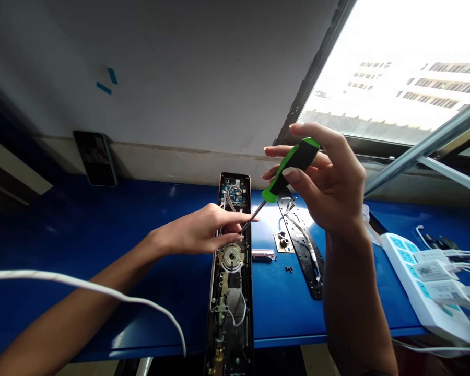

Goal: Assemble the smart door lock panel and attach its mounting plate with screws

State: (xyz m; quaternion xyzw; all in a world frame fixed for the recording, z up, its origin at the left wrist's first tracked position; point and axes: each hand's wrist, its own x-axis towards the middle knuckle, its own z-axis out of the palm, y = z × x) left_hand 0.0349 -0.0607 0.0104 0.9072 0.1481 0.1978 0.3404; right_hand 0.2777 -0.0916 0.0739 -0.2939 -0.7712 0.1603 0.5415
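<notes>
My right hand (327, 183) grips a screwdriver by its green and black handle (293, 169), thumb on the near side and some fingers lifted. The screwdriver's metal shaft slants down to the left, into the fingers of my left hand (211, 227). Thumb and forefinger of that hand are closed around the shaft near its tip, which they partly hide. Below them lies a long, narrow black housing (249, 292), open on top, that looks like an electronic door lock. Inside it show a blue circuit board (237, 196), a round metal disc (232, 256), wires and brass-coloured parts.
Right of the housing lie a long black cover plate (307, 256) with a cable, a small board (284, 241), a pink cylinder (263, 255) and several screws (289, 269). A white power strip (409, 277) holds plugged chargers. A phone (96, 158) leans on the wall; a white cable (102, 289) crosses the left foreground.
</notes>
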